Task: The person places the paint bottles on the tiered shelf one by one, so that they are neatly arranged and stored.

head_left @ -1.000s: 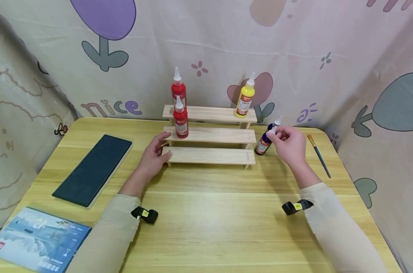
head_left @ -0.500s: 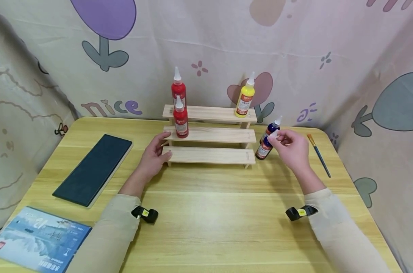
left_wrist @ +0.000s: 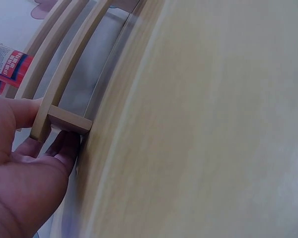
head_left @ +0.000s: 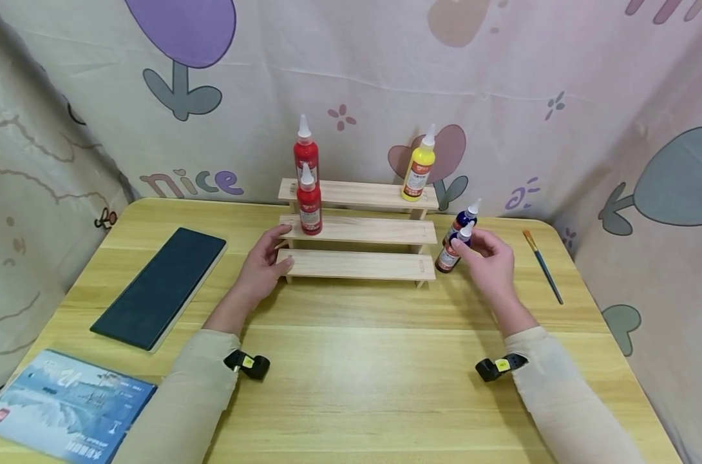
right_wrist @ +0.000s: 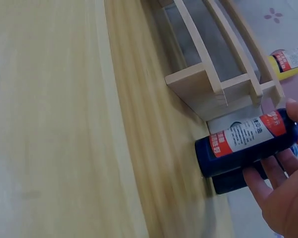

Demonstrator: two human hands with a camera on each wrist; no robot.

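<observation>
A three-tier wooden shelf (head_left: 357, 264) stands on the table, its left end gripped by my left hand (head_left: 257, 269), thumb on the lowest board. In the left wrist view, fingers (left_wrist: 67, 148) curl beneath that end by the leg. To the shelf's right, my right hand (head_left: 494, 265) holds a dark blue paint bottle (head_left: 447, 259) near its shoulder, thumb on the near side. Its label (right_wrist: 248, 135) faces the right wrist camera. A second blue bottle (head_left: 465, 218) stands close behind it, partly hidden.
Two red paint bottles (head_left: 311, 211) stand at the left of the upper and middle boards; a yellow bottle (head_left: 418, 175) is on the top right. A paintbrush (head_left: 543, 265) lies on the right. On the left are a dark notebook (head_left: 160, 287) and a blue pad (head_left: 67, 403).
The front blue bottle has come slightly nearer, showing more of the one behind. My right hand has slid from its white cap down to its shoulder. The left hand has stayed put.
</observation>
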